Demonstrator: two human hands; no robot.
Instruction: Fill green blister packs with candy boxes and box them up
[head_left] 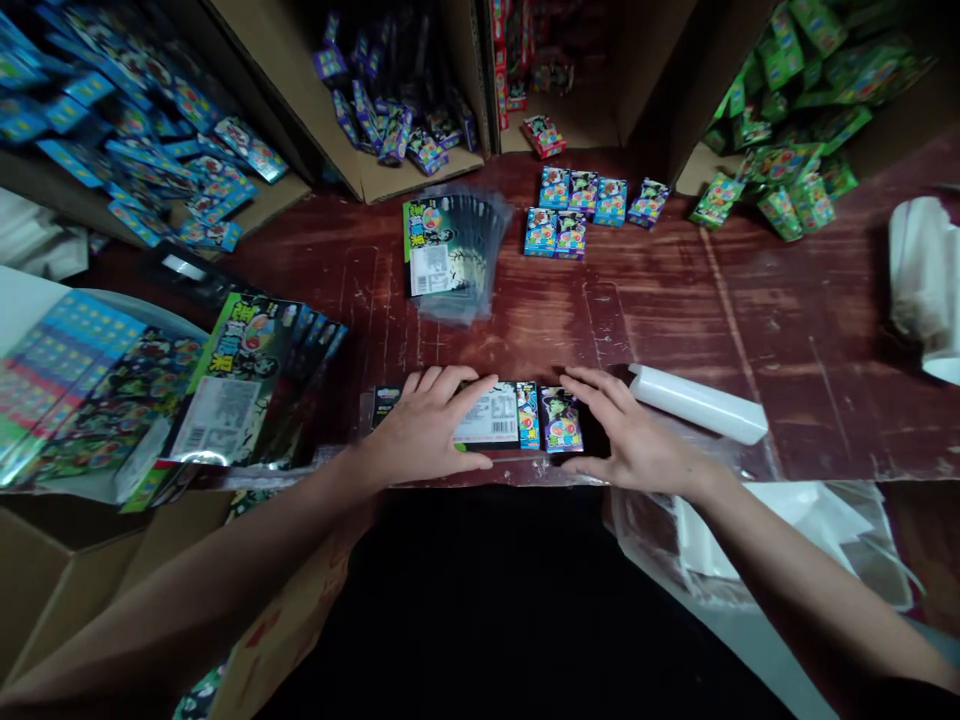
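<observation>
A dark printed packet with a white label (491, 415) lies at the table's front edge. My left hand (420, 425) rests over its left part, fingers apart. A blue small box (528, 415) shows at the packet's right end. Just right of that is a purple small box (561, 419), a narrow gap between them. My right hand (626, 430) is beside the purple box, thumb and fingers spread, nothing visible between them. Behind my hands, a fan of clear sleeves with printed cards (450, 250) lies on the table.
Cartons of blue (217, 190), purple (394, 130), red (544, 135) and green boxes (795, 190) stand along the back. Several small boxes (555, 230) sit before them. A white folded strip (701, 403) lies right of my right hand. Printed packs (232, 380) are stacked left.
</observation>
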